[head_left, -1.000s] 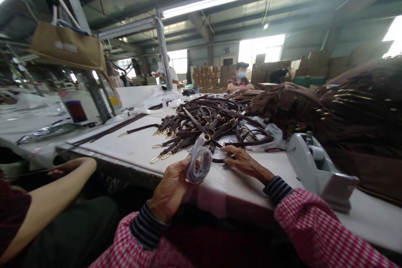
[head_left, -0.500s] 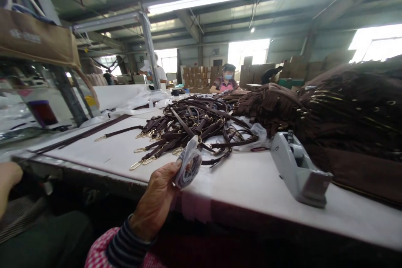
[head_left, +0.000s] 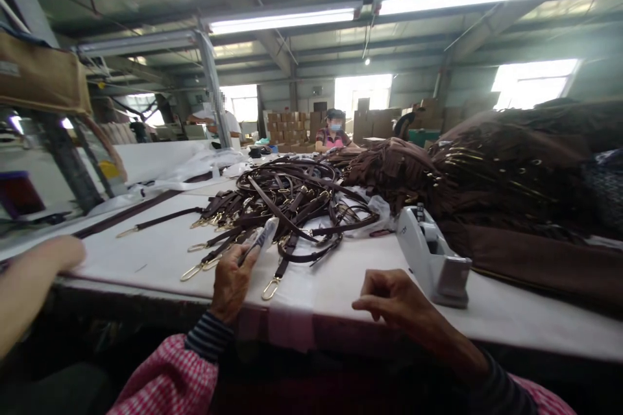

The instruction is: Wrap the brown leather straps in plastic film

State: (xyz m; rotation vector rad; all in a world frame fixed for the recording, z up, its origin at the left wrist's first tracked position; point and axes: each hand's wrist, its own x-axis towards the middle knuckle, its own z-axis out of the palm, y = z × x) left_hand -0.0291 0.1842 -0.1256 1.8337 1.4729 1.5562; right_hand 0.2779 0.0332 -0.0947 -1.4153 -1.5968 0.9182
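My left hand (head_left: 230,285) grips a coiled strap in clear plastic wrapping (head_left: 265,237), held edge-on above the table's front. Just beyond it lies a heap of dark brown leather straps (head_left: 292,198) with gold-coloured clips. One strap's clip (head_left: 270,288) rests on the table to the right of that hand. My right hand (head_left: 396,298) hovers over the front edge, its fingers curled in with thumb and forefinger close together. Whether anything small is between them cannot be made out. A grey tape dispenser (head_left: 431,259) stands just behind the right hand.
A big pile of brown fringed pieces (head_left: 501,175) covers the table's right side. Another person's arm (head_left: 39,279) reaches in at the left. A person in a mask (head_left: 335,136) is across the table. Plastic film (head_left: 214,162) lies at the back left.
My right hand has come into view at the right, near the tape dispenser. The left hand has moved left and turned the wrapped coil edge-on. The other person's arm reaches further in.
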